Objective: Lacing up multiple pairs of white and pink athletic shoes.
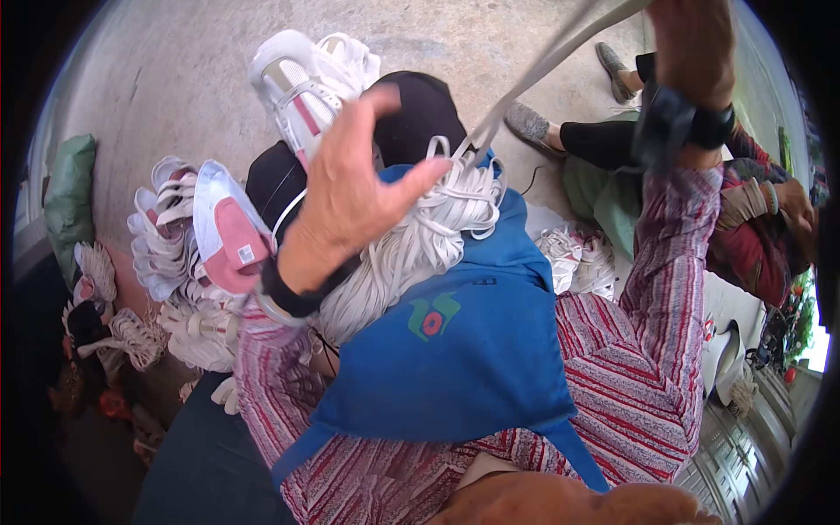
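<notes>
A large bundle of white shoelaces (pixel 394 271) lies across my lap on a blue apron (pixel 464 367). Over its upper end hovers my left hand (pixel 350 184), thumb and fingers spread, with nothing visible between them. From the bundle, white shoelace strands (pixel 542 74) stretch tautly up to my right hand (pixel 696 44), raised at the top right. That hand appears closed on the strands, though its fingertips are cut off by the picture's edge. Beyond my left hand, a white and pink sneaker (pixel 293 83) rests by my dark-trousered knees.
Several white and pink shoe pieces (pixel 166 227) are piled at my left, near a pink insole-like part (pixel 234 236). A green sack (pixel 70 188) stands farther left. Another person (pixel 757 227) sits close on my right, with more laced shoes (pixel 577 258) between us.
</notes>
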{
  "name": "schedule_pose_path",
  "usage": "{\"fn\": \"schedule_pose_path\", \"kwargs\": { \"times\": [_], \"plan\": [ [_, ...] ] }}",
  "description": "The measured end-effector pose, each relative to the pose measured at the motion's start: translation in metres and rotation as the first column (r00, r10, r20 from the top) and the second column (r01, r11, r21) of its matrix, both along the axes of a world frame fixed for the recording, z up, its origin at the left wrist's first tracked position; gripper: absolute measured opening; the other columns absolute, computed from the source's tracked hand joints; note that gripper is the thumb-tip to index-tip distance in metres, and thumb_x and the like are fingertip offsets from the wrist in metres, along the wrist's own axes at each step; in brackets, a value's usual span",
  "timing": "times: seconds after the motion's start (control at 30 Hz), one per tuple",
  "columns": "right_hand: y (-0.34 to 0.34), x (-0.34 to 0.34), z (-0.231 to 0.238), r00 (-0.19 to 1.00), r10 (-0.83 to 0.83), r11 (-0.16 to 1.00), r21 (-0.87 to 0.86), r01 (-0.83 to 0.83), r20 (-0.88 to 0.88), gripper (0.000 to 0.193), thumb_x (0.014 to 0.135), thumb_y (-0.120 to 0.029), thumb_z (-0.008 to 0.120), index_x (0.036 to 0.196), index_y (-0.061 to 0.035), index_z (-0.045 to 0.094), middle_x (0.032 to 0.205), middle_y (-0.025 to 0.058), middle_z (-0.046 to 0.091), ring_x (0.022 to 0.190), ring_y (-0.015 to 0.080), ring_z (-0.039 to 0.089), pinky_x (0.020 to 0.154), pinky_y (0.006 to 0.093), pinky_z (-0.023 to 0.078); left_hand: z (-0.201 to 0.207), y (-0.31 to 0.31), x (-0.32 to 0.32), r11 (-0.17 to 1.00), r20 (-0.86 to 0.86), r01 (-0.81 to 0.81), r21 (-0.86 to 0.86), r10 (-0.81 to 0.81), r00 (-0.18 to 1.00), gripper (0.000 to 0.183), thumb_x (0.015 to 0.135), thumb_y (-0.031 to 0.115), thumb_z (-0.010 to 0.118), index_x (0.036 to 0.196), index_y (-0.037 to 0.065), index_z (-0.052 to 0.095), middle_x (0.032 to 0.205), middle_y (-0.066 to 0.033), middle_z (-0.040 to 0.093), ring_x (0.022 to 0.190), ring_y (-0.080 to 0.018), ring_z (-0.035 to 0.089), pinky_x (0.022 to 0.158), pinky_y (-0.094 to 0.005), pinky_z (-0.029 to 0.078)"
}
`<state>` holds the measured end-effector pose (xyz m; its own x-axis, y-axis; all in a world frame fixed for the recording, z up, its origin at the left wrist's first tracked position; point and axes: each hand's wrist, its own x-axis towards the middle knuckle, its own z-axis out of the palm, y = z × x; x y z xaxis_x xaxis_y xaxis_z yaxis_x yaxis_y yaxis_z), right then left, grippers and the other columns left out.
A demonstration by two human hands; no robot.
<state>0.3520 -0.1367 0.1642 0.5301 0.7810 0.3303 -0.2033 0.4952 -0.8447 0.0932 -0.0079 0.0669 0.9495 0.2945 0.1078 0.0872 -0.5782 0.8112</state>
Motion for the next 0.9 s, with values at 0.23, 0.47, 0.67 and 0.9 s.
{"fn": "schedule_pose_path", "kwargs": {
  "times": [0.23,0.47,0.67,0.9],
  "plan": [
    [0.069,-0.119,0.009,0.997,0.052,0.997,-0.058,-0.055,-0.048,0.036,0.099,-0.03,0.04,0.106,0.0031,0.051,0.072,-0.0002,0.053,0.045,0.0064,0.042,0.039,0.0217,0.043,0.061,0.016,0.006,0.743,0.143,0.207,-0.637,-0.15,0.978,0.029,0.098,0.022,0.041,0.101,-0.003,0.055,0.072,-0.0027,0.058,0.06,-0.0098,0.053,0.065,-0.0249,0.045],
    [0.039,-0.141,-0.119,0.642,0.676,0.727,-0.47,-0.501,0.362,0.075,0.079,-0.049,0.067,0.13,0.0004,0.043,0.092,0.0107,0.062,0.08,0.0174,0.061,0.071,0.0294,0.051,0.076,0.078,-0.021,0.563,0.361,0.286,-0.775,0.023,0.932,0.035,0.102,0.022,0.023,0.105,0.0,0.05,0.06,0.0041,0.036,0.055,-0.0082,0.038,0.063,-0.0269,0.041],
    [-0.011,-0.053,-0.078,0.697,0.71,0.437,-0.838,-0.326,0.1,0.029,0.087,-0.031,0.063,0.085,-0.003,0.068,0.06,-0.0045,0.049,0.052,0.0047,0.041,0.045,0.0209,0.029,0.08,0.132,-0.078,0.323,0.321,0.235,-0.917,0.244,0.915,0.029,0.101,0.019,0.031,0.095,-0.001,0.052,0.055,0.0041,0.035,0.047,-0.0035,0.033,0.05,-0.0205,0.034],
    [-0.066,0.028,-0.037,0.832,0.161,0.634,-0.701,0.325,0.531,0.024,0.088,-0.032,0.061,0.083,-0.0105,0.07,0.08,-0.003,0.061,0.076,0.0065,0.054,0.068,0.0208,0.041,0.048,0.158,-0.127,0.269,0.146,0.021,-0.963,0.454,0.879,0.027,0.101,0.021,0.034,0.092,0.003,0.051,0.053,0.0056,0.029,0.042,-0.0032,0.021,0.04,-0.0196,0.021]
  ]
}}
